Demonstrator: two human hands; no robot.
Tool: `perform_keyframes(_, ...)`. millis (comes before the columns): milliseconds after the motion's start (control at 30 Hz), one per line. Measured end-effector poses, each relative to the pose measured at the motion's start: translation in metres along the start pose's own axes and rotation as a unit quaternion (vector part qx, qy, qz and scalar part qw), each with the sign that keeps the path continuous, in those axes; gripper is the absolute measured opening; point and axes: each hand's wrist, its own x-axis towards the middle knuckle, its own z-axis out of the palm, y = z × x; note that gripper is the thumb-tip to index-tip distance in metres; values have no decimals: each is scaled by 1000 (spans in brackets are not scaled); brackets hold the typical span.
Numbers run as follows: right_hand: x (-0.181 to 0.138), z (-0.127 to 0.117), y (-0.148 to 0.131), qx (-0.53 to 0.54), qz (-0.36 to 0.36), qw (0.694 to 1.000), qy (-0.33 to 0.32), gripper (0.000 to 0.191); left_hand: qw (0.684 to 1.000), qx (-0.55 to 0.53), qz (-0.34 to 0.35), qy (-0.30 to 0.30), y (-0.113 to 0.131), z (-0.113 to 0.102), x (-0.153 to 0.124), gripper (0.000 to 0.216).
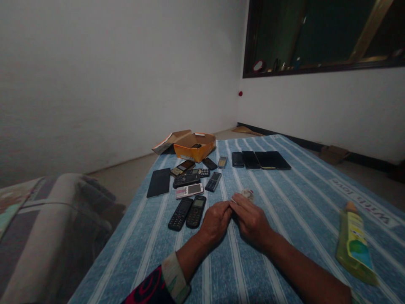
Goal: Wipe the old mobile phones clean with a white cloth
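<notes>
My left hand (216, 221) and my right hand (249, 218) rest together on the blue striped cloth (294, 198), fingertips meeting. Both have curled fingers pinching a small pale object (247, 194) that pokes out just beyond them; I cannot make out what it is. Just left of my left hand lie two black keypad phones (188, 212). Farther off lie a white keypad phone (189, 190) and several more small phones (193, 175).
A row of dark smartphones (261, 160) lies at the far side. An open orange cardboard box (194, 146) stands at the far edge. A dark flat case (159, 182) lies to the left. A green-yellow bottle (355, 247) lies at the right. Bundled fabric (53, 228) is at the left.
</notes>
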Motion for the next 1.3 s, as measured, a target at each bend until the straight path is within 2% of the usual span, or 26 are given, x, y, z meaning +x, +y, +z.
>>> perform_keyframes(167, 0, 0, 7, -25, -4, 1000, -7, 33, 1000, 3, -15, -7, -1, -2, 0, 27)
perform_keyframes(400, -9, -6, 37, -64, 63, 996, 2, 37, 999, 41, -31, -10, -1, -1, -3, 26)
perform_keyframes(500, -9, -5, 32, -51, 53, 997, 3, 38, 999, 34, -30, -6, -2, 0, -3, 26)
perform_keyframes(633, -5, 2, 10, -16, -7, 1000, -13, 38, 1000, -5, -20, 0, -3, 1, -3, 26)
perform_keyframes(733, -3, 5, 3, -11, -11, 1000, -15, 37, 999, -28, -29, 3, -3, 0, -2, 25)
perform_keyframes(900, -7, 1, 20, -27, 28, 999, -32, 38, 999, -12, -36, 1, -3, 1, -3, 26)
perform_keyframes(1033, -10, -2, 34, -44, 60, 997, -15, 39, 999, 14, -41, -1, -4, 1, -5, 26)
perform_keyframes(1300, -12, 1, 35, -39, 61, 997, 6, 46, 999, 7, -46, -5, -3, 2, -6, 25)
